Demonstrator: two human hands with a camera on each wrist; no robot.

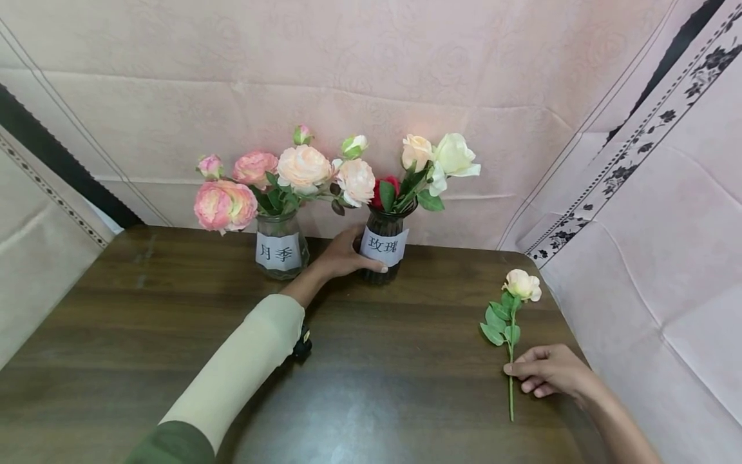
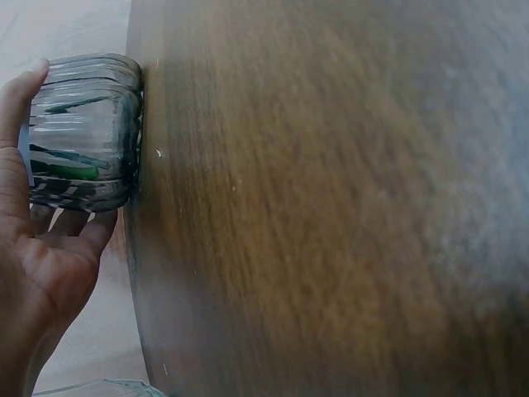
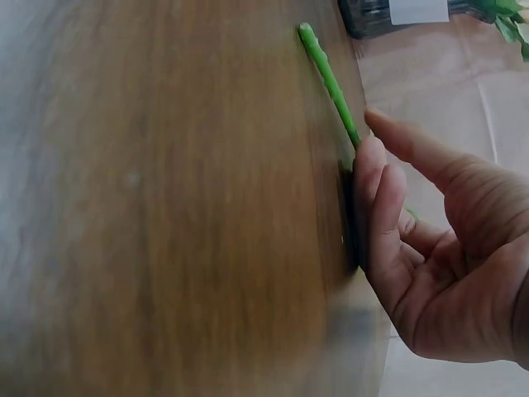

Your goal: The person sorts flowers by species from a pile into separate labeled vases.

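My left hand (image 1: 343, 254) grips the lower part of a dark ribbed glass vase (image 1: 385, 223) with a white label, thumb across the front. Through its glass, green stems show in the left wrist view. A red, a peach and white roses (image 1: 455, 154) stand in this vase. On the right, my right hand (image 1: 551, 372) pinches the green stem (image 1: 511, 393) of a single cream rose (image 1: 522, 285) between thumb and fingers. The flower head points toward the back of the table, and the stem's cut end (image 3: 307, 31) points toward me.
Just left of the held vase stands a clear glass vase (image 1: 279, 265), also labelled, with pink and peach blooms (image 1: 225, 205) leaning outward. Both vases are near the back edge of the brown wooden table (image 1: 371, 361). Pale cloth (image 1: 348, 58) hangs behind and at the sides.
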